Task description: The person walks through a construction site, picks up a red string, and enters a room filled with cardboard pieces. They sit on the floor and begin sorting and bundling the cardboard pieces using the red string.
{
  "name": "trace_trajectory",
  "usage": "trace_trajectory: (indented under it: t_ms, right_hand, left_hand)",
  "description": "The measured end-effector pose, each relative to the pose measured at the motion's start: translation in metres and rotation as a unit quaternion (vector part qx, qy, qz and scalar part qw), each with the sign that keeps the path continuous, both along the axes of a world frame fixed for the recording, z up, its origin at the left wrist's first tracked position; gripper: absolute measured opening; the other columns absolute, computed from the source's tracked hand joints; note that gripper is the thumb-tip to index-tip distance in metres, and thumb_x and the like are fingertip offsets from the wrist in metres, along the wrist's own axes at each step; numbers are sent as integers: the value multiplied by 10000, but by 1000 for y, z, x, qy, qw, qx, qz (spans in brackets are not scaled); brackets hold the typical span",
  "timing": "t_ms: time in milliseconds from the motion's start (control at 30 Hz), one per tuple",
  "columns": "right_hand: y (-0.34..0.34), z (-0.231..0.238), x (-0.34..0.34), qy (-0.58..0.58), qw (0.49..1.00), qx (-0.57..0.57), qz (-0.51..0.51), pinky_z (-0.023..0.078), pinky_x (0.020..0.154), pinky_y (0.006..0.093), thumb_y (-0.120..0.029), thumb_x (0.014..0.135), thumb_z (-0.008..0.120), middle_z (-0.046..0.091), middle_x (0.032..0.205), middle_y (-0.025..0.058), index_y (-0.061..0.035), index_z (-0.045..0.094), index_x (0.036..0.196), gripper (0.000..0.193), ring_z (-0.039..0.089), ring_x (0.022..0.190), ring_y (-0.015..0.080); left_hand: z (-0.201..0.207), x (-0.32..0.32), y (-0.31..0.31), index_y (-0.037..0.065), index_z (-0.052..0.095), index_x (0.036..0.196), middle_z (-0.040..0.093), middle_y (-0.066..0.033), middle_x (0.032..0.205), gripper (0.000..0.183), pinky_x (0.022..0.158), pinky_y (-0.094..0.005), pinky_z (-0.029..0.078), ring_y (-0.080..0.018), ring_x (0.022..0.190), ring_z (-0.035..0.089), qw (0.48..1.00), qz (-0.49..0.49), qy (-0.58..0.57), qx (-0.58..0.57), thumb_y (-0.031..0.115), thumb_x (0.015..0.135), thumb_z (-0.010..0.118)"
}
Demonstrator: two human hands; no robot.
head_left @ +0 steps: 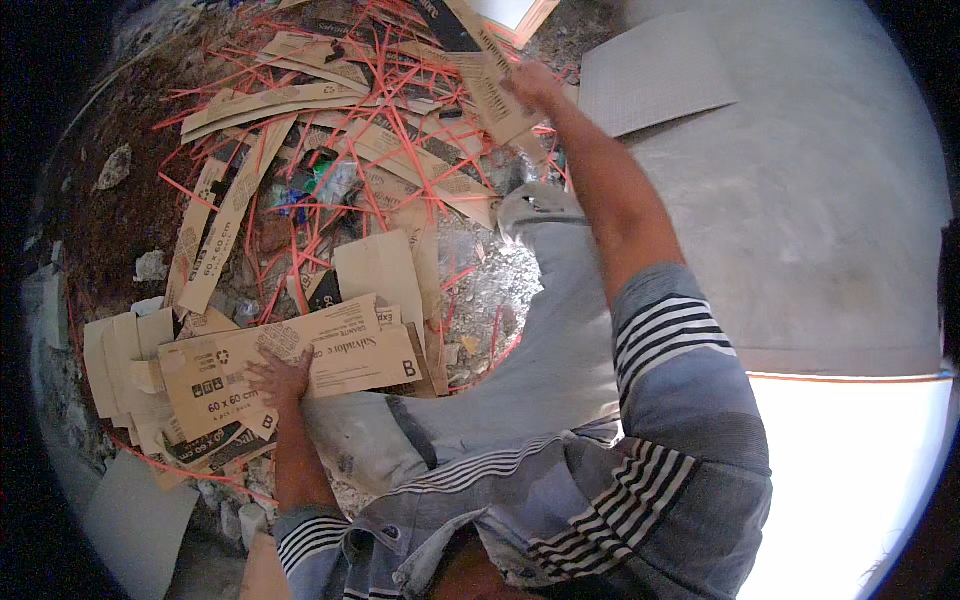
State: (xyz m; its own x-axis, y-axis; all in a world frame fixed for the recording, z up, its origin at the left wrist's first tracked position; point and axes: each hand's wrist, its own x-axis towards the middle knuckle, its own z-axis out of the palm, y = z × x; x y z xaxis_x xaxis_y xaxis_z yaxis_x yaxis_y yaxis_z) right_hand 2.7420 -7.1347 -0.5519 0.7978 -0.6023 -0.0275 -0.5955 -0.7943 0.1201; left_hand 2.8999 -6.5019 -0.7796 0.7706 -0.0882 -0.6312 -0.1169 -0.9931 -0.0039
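Left hand: the left hand point(280, 378) lies flat, fingers spread, on a flattened cardboard box point(290, 365) at the near left of the rubble ground; its grip is wide and closes on nothing, only pressing down.
Right hand: the right hand point(532, 88) reaches to the far edge of the heap and holds a long cardboard strip point(492, 85), fingers wrapped on it.
Where the cardboard lies: the pressed box tops a stack of similar flat pieces point(125, 365); the strip rises from the tangle at the far side, near a grey floor tile point(655, 72).
Risk, straps: the orange plastic straps point(330, 110) cross over and under the cardboard, so I judge a pulled strip could snag and drag neighbouring pieces along.
Risk, footing: loose stones point(478, 290) and a sloping pile may let the stack slide if the pressing hand lifts.
Risk, reach: the body is stretched between both hands, so balance looks weak.
Count, hands: two, both the person's own.
Count, grey tiles: two seen, one far right, one point(140, 525) at the near left.
Count, cardboard pieces: too many and too overlapped to count.
Count, straps: dozens; cannot be counted.
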Motion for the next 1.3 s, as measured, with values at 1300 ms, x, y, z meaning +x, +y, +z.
trace_trajectory:
  t_ms: [1300]
  right_hand:
    - [57, -161, -60, -342, 813, 438, -173, 519, 747, 345, -190, 731, 761, 702, 921, 87, 9, 672, 1002, 348, 661, 809, 185]
  left_hand:
    - [-19, 5, 13, 209, -96, 1545, -237, -284, 1543, 1274, 987, -807, 95, -598, 1379, -159, 998, 8, 23, -58, 775, 687, 656]
